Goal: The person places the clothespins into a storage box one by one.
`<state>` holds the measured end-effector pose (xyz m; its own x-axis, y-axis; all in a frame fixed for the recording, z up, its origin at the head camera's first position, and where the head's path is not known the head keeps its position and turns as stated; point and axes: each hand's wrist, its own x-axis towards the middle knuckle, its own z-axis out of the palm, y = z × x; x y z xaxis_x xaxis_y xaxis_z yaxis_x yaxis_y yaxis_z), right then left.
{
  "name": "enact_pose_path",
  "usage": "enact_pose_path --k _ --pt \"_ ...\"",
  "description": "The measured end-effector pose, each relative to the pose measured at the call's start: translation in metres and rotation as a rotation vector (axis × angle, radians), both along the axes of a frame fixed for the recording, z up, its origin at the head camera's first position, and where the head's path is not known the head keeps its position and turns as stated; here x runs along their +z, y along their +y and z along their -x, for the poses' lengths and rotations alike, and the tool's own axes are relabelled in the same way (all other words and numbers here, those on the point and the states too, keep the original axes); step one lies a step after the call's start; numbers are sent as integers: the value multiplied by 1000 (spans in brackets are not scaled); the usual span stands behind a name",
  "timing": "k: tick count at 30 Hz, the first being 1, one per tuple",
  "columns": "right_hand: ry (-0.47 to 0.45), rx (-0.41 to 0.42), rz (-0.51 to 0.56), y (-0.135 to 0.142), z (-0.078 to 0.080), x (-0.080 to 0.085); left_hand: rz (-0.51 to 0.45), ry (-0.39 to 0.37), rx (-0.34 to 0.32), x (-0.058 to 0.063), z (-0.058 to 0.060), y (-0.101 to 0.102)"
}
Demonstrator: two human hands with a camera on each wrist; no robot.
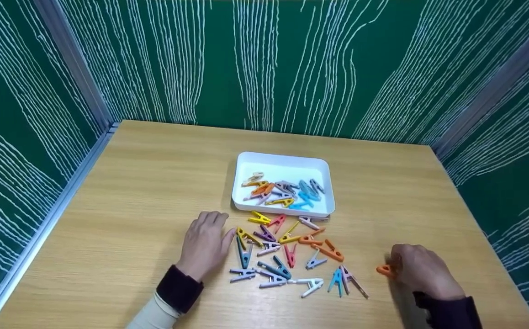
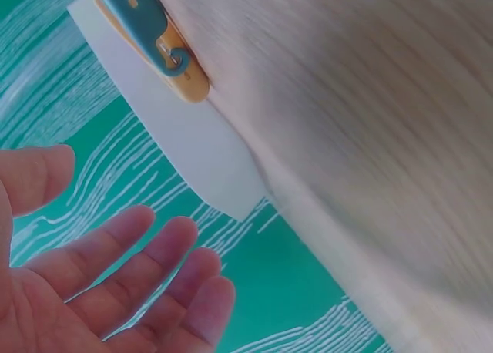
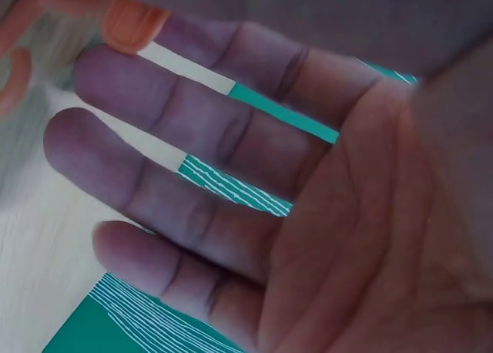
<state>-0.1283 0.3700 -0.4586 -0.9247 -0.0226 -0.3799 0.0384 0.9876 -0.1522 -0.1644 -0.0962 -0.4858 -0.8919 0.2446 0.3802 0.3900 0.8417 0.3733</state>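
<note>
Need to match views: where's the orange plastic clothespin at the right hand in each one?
Head: lower right, the orange plastic clothespin pokes out left of the right hand.
Left wrist: not in it; the teal plastic clothespin and yellow plastic clothespin at top left are others.
Right wrist: top left, partly hidden, by the index fingertip.
Shared landmark: green wall with white wavy lines, in all three.
</note>
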Motion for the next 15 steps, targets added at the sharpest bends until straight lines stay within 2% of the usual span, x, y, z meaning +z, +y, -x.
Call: enact_pose_path --k 5,9,15 --pt "15 1 9 -6 -1 0 13 33 -13 -2 0 1" --pt "82 40 -5 -15 -1 3 26 39 -17 -3 0 2" --pt "202 51 51 -37 8 16 30 2 -14 -2 -1 4"
